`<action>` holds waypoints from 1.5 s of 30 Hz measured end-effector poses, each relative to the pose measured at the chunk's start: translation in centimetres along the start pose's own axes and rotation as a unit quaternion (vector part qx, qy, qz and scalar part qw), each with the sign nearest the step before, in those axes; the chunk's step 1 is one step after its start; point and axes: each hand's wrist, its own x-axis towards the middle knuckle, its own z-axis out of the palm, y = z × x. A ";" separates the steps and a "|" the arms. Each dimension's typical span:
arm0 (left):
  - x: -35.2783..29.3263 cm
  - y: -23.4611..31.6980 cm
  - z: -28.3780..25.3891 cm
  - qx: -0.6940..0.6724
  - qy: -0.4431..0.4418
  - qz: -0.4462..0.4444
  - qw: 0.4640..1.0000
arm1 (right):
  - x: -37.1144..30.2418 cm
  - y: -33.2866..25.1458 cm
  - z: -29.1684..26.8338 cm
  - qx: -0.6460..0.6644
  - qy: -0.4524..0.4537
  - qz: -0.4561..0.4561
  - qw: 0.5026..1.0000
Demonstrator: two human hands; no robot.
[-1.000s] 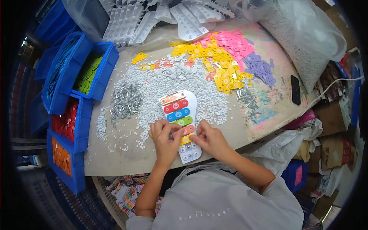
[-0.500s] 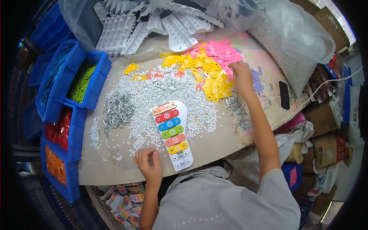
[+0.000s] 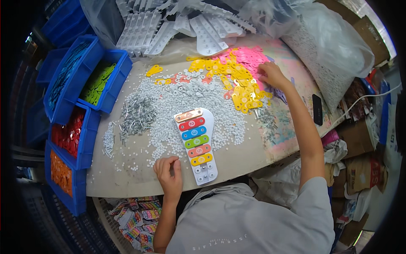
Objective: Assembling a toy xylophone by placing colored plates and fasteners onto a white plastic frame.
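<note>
My two hands have parted: a second ago both were at the yellow bar (image 3: 201, 159) on the white toy xylophone base (image 3: 208, 122), and now my right hand (image 3: 270, 75) is beyond the base and to its right, at the edge of the pink bars (image 3: 249, 57), while my left hand (image 3: 169, 174) is just left of the base's lower end. The base now lies untouched on the tabletop (image 3: 131, 178); I take the yellow bar as placed, leaving only that lower end without a bar. My right fingers bend over the pile, and I can't tell whether they pinch a piece; my left ones curl loosely, nothing showing in them, and I can't tell whether the tips meet. The table's front edge passes close under the base. Loose white washers (image 3: 169, 110) crowd its upper end, and a blue bin (image 3: 82, 158) walls off the far left. The most open room seems to be low on the base's right.
</note>
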 end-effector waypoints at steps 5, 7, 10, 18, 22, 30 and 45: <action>-0.2 0.2 -0.2 -0.010 0.000 -0.006 1.000 | -0.5 0.2 -1.1 0.021 0.020 -0.014 0.999; -0.2 0.1 -0.2 -0.024 -0.004 -0.009 1.000 | -1.7 -0.7 -1.6 0.025 0.074 -0.038 0.996; -0.5 0.0 -0.4 -0.033 0.019 -0.007 0.999 | -2.9 -8.9 -5.0 0.226 0.127 0.156 0.953; -2.8 0.0 0.7 -0.115 0.003 -0.100 0.988 | -13.5 -27.9 -6.0 0.427 -0.170 0.030 0.888; -3.2 0.9 0.7 -0.159 -0.033 -0.116 0.980 | -15.6 -31.8 -3.0 0.470 -0.198 0.056 0.858; -2.7 1.7 1.2 -0.034 -0.072 -0.046 0.996 | -15.8 -32.6 -1.2 0.412 -0.163 0.087 0.892; -4.1 0.5 -0.1 -0.086 -0.138 -0.068 0.984 | -16.1 -22.9 0.1 0.321 0.110 0.221 0.914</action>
